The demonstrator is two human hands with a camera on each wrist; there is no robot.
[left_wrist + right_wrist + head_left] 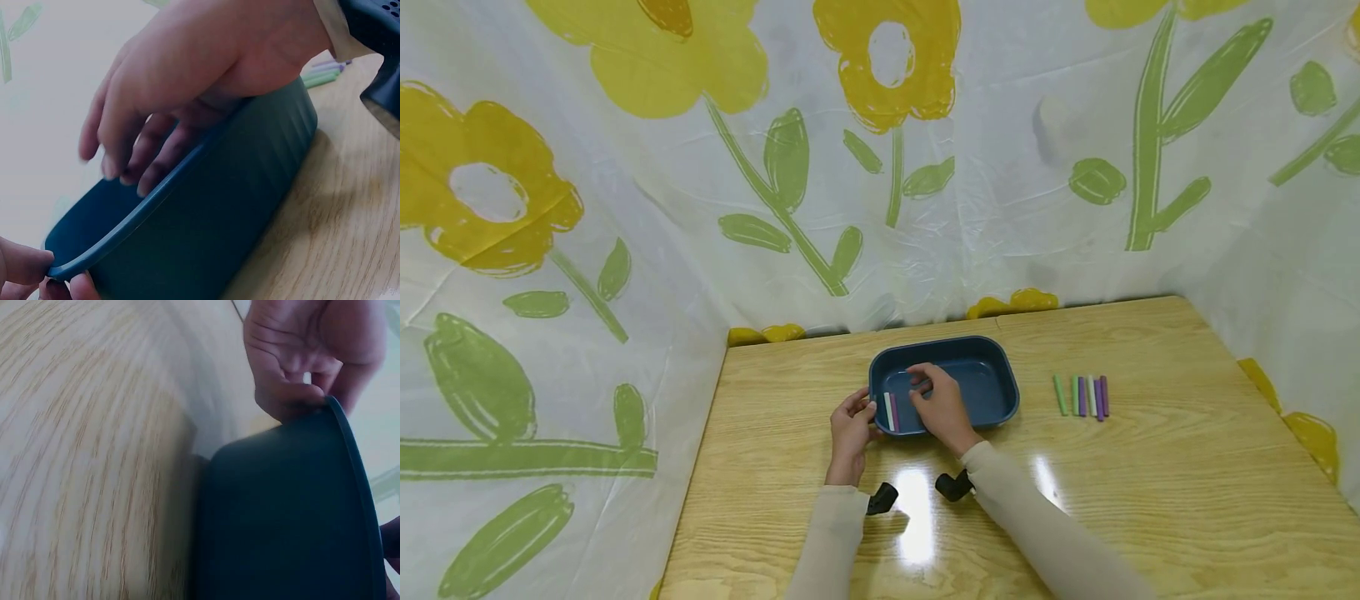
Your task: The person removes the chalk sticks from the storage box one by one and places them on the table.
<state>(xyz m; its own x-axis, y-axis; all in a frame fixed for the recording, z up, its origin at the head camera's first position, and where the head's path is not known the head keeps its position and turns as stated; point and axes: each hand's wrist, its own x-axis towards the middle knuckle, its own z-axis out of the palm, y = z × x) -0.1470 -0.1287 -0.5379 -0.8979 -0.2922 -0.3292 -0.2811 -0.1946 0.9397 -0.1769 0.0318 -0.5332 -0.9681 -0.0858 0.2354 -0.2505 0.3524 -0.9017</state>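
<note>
Sleeves before tray; left fingers pinch rim, right fingers loosely apart inside; you're likely loading, next needing sticks right of tray.

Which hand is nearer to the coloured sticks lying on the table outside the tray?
Right. The right hand is over the tray, left of the coloured sticks; the left hand grips the tray's left end, farther from them.
</note>
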